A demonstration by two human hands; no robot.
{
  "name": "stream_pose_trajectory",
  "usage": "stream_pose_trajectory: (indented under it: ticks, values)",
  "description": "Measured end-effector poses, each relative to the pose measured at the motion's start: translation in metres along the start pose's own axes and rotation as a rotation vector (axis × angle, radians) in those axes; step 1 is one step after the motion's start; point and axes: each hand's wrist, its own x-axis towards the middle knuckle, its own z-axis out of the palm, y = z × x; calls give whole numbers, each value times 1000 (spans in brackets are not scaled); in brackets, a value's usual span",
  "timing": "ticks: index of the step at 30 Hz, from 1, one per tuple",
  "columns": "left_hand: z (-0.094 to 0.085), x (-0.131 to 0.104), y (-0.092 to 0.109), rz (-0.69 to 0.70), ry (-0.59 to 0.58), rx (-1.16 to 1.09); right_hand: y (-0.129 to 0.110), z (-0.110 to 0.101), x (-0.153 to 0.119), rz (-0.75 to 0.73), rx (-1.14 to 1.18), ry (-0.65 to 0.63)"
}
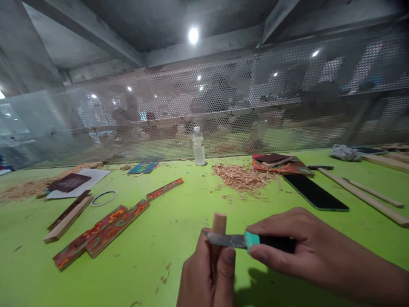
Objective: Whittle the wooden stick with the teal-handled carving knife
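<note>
In the head view, my left hand [207, 273] is wrapped round an upright wooden stick [219, 222] near the bottom centre. The stick's top end stands out above the fingers, while its lower part is hidden in the hand. From the right, my right hand [297, 247] grips a knife [238, 240] with a black handle and a turquoise band. Its blade lies across the front of the stick, pointing left, just above my left thumb. The blade's tip is close to my left index finger.
Patterned wooden strips [118, 226], a plain wood piece [68, 219] and a white ring [104, 198] lie left. Behind are wood shavings [243, 177], a bottle [198, 147] and a perforated screen [179, 106]. A phone [316, 192] and long sticks [367, 196] lie right.
</note>
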Motion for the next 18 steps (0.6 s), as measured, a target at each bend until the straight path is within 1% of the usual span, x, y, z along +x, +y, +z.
stream_pose_trajectory:
  ticks: [3,6,8,14,18]
  values:
    - [-4,3,3,-8,-34,-39,4,0,2,-11,17,6]
    - [-5,4,4,-12,-14,-90,10,-1,2,-20,74,-12]
    - [-4,4,4,-13,-8,-114,14,-2,1,10,107,-42]
    - [-3,5,2,-31,-12,-128,20,-10,3,129,172,-184]
    - [-2,4,0,-69,41,-127,31,-27,6,181,181,-300]
